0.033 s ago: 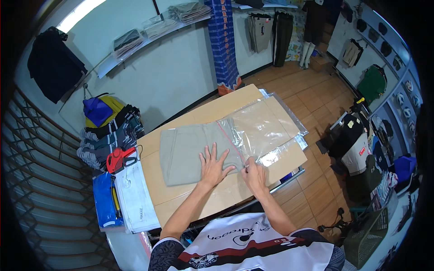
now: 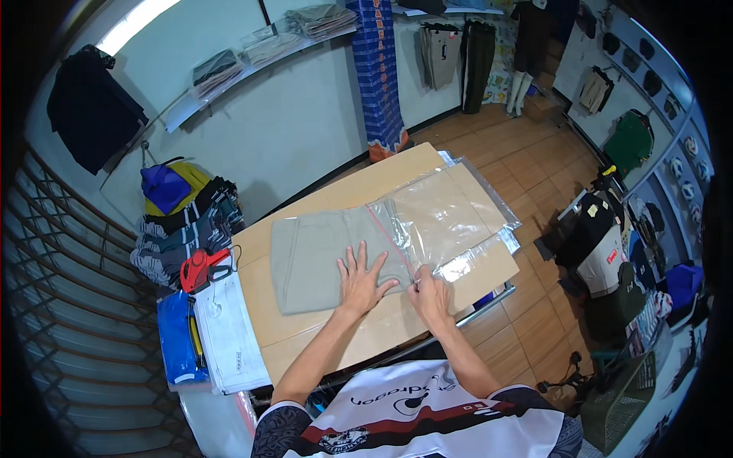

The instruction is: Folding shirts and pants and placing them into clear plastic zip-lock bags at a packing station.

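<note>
Folded grey-green trousers (image 2: 313, 256) lie flat on a cardboard-topped table (image 2: 298, 340). Their right end is inside the mouth of a clear plastic bag (image 2: 447, 217), which has a red strip along its opening. My left hand (image 2: 359, 282) rests on the trousers with fingers spread, thumb toward the bag. At the near corner of the bag mouth, my right hand (image 2: 429, 294) is closed, its fingers pinching the bag's edge. The exact grip of those fingertips is partly hidden.
Left of the table are a red price-label gun (image 2: 205, 270), a blue package (image 2: 180, 336) and a white packaged sheet (image 2: 229, 328). Striped clothes (image 2: 191, 233) are piled behind them. More clear bags (image 2: 495, 202) stick out under the right end. Clothes racks (image 2: 603, 244) stand at right.
</note>
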Demonstrator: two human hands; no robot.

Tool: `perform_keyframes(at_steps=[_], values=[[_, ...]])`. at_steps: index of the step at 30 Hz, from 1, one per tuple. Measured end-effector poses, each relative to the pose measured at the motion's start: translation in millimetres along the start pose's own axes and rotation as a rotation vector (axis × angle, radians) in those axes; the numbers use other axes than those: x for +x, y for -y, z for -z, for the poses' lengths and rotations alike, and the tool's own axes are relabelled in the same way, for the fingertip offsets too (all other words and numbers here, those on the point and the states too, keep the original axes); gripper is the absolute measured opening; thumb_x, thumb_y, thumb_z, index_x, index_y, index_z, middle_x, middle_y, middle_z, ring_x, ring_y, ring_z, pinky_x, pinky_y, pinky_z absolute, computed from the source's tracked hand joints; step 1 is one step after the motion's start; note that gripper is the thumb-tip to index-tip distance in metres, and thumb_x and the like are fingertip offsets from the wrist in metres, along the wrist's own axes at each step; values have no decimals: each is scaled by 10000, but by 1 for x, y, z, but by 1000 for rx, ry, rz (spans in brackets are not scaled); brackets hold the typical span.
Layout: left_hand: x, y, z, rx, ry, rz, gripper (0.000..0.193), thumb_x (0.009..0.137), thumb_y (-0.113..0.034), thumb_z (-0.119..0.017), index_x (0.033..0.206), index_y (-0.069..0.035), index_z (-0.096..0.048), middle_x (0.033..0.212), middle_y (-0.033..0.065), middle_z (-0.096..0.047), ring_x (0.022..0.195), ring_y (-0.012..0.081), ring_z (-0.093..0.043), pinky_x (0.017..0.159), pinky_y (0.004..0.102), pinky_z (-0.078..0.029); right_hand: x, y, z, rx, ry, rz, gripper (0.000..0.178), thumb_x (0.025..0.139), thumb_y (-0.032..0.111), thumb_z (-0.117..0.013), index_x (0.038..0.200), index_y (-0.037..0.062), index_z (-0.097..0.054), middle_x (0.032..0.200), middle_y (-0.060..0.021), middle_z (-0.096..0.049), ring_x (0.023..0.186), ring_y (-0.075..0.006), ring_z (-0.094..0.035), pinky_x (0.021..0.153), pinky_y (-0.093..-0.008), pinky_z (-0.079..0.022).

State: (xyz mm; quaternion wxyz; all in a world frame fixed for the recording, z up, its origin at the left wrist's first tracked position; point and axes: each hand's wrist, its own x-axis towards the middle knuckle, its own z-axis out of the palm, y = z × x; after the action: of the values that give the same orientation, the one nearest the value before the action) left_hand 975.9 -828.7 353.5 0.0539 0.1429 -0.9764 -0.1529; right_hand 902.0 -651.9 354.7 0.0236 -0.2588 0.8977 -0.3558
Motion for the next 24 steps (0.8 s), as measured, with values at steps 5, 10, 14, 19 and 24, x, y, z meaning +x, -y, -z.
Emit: perform_keyframes(at_steps=[5,10,14,19,24], values=[[4,-4,-4,-16,-26,48,759,882,-629,-628,1515,-248,-453,1638,284,-134,1476,573,-96,1144,731,-105,5,-4,-2,-20,33,13,263,786,85,-705,996,36,-555,713,-257,-659,702,-489,-654,642,-581,-500],[10,-11,-10,-30,-52,87,748,897,-622,-613,1511,-226,-453,1635,291,-137,1470,584,-98,1142,734,-108,3,-4,-5,-31,37,39,244,777,81,-715,972,26,-579,717,-276,-654,708,-492,-656,658,-575,-510],[11,-13,-16,-79,-103,110,744,904,-604,-616,1508,-201,-452,1627,305,-149,1462,597,-101,1147,728,-111,1,6,2,2,-5,-18,199,785,90,-708,933,14,-599,716,-242,-663,712,-462,-666,654,-547,-512],[-2,13,-10,-323,-101,12,756,881,-575,-673,1509,-214,-455,1619,315,-166,1474,571,-114,1151,717,-108,-3,4,4,63,-45,-42,166,801,110,-700,899,-2,-625,711,-206,-674,707,-427,-677,643,-501,-519],[-21,6,33,-15,125,44,799,866,-610,-663,1520,-208,-442,1598,321,-228,1480,542,-153,1161,700,-117,-6,3,6,93,-69,-77,137,822,136,-695,878,19,-651,710,-202,-677,694,-427,-672,652,-522,-516]])
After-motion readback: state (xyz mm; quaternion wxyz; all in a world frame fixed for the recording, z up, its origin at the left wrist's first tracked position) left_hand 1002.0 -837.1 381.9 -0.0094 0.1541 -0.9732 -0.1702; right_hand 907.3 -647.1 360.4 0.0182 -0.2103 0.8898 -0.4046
